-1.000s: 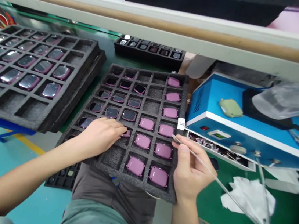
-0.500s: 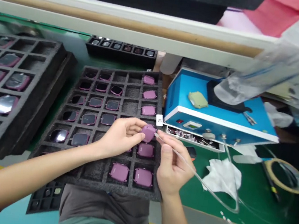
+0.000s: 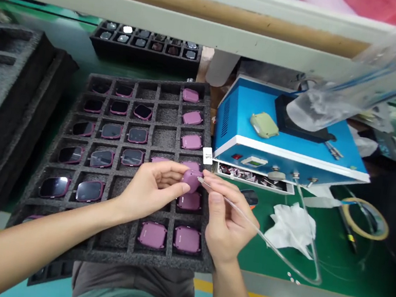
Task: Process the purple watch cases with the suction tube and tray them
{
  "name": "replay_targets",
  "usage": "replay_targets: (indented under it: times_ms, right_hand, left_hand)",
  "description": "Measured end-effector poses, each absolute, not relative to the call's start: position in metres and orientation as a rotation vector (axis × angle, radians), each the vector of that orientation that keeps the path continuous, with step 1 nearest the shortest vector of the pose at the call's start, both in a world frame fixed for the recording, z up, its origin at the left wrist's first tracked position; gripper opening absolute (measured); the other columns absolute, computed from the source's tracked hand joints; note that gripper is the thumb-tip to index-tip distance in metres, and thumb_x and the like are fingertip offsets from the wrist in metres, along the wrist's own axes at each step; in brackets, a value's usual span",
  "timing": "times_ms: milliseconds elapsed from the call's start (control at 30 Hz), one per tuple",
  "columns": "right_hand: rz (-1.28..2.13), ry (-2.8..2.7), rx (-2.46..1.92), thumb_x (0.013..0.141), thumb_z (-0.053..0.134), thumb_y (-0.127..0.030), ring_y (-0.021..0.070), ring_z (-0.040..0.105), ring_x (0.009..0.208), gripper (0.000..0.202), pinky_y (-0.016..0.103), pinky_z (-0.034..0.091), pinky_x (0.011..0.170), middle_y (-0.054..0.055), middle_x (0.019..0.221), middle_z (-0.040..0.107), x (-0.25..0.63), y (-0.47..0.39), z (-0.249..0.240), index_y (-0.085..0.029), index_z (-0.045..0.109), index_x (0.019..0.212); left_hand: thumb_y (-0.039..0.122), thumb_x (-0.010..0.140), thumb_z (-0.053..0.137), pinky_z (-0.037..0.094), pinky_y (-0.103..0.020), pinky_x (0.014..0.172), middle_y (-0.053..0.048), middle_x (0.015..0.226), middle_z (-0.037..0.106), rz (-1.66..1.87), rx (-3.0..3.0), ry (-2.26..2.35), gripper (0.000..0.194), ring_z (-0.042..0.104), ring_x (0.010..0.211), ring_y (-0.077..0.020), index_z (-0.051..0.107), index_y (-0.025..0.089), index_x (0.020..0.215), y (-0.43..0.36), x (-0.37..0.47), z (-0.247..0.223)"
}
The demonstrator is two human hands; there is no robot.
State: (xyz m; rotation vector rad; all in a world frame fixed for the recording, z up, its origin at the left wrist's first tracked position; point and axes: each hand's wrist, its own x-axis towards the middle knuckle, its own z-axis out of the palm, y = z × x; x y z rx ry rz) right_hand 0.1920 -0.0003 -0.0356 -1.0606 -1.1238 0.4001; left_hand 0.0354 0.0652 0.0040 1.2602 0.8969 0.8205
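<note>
A purple watch case is pinched in my left hand, above the right part of a dark foam tray. My right hand is closed around the tip end of a clear tube, whose tip meets the case's right edge. Purple cases stand in the tray's right columns, among them one near the front. Dark-screened watches fill many cells on the left. The case's far face is hidden.
Right of the tray stands a blue machine with a pale green case on top. A white cloth and a tape roll lie farther right. More foam trays are stacked at the left.
The view has shifted and looks closer on the tray. Both hands keep their grips, and the held case has turned slightly, with the tube tip still at its edge.
</note>
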Motion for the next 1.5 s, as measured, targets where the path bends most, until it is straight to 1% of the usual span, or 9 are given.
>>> replay_targets:
  times_ms: [433, 600, 900, 1233, 1500]
  right_hand:
    - [0.420, -1.098, -1.057, 0.100, 0.066, -0.014, 0.0262, 0.081, 0.109, 0.018, 0.049, 0.071, 0.092, 0.006, 0.107, 0.082, 0.1916, -0.0013, -0.0375, -0.025, 0.079, 0.108]
    - [0.403, -1.094, -1.090, 0.100, 0.066, -0.018, 0.0272, 0.081, 0.108, 0.015, 0.049, 0.072, 0.090, 0.007, 0.105, 0.082, 0.1912, -0.0010, -0.0375, -0.024, 0.078, 0.106]
    - [0.405, -1.102, -1.078, 0.100, 0.065, -0.017, 0.0270, 0.081, 0.109, 0.016, 0.050, 0.071, 0.091, 0.007, 0.105, 0.082, 0.1910, -0.0009, -0.0376, -0.025, 0.078, 0.106]
    - [0.419, -1.105, -1.074, 0.100, 0.066, -0.018, 0.0279, 0.081, 0.109, 0.015, 0.050, 0.071, 0.090, 0.008, 0.106, 0.082, 0.1919, -0.0011, -0.0377, -0.024, 0.079, 0.106]
    - [0.424, -1.119, -1.087, 0.100, 0.066, -0.020, 0.0279, 0.080, 0.110, 0.014, 0.052, 0.070, 0.093, 0.008, 0.109, 0.082, 0.1929, -0.0011, -0.0406, -0.024, 0.078, 0.105]
  left_hand:
    - [0.022, 0.078, 0.086, 0.068, -0.030, 0.082, -0.008, 0.096, 0.086, 0.825, 1.261, 0.887, 0.028, 0.082, 0.084, -0.0199, 0.080, 0.013, 0.104, 0.0644, 0.0343, 0.0046]
    - [0.023, 0.077, 0.087, 0.068, -0.032, 0.083, -0.008, 0.095, 0.085, 0.818, 1.269, 0.909, 0.028, 0.082, 0.084, -0.0208, 0.080, 0.014, 0.103, 0.0640, 0.0343, 0.0038]
    - [0.024, 0.078, 0.087, 0.069, -0.033, 0.082, -0.008, 0.095, 0.085, 0.811, 1.270, 0.901, 0.027, 0.082, 0.084, -0.0216, 0.080, 0.015, 0.103, 0.0634, 0.0344, 0.0038]
    - [0.024, 0.077, 0.086, 0.068, -0.030, 0.079, -0.007, 0.093, 0.086, 0.815, 1.270, 0.897, 0.028, 0.082, 0.081, -0.0203, 0.081, 0.014, 0.103, 0.0638, 0.0351, 0.0056]
    - [0.024, 0.077, 0.086, 0.069, -0.032, 0.079, -0.007, 0.095, 0.086, 0.817, 1.284, 0.889, 0.027, 0.082, 0.082, -0.0216, 0.082, 0.016, 0.102, 0.0640, 0.0351, 0.0049]
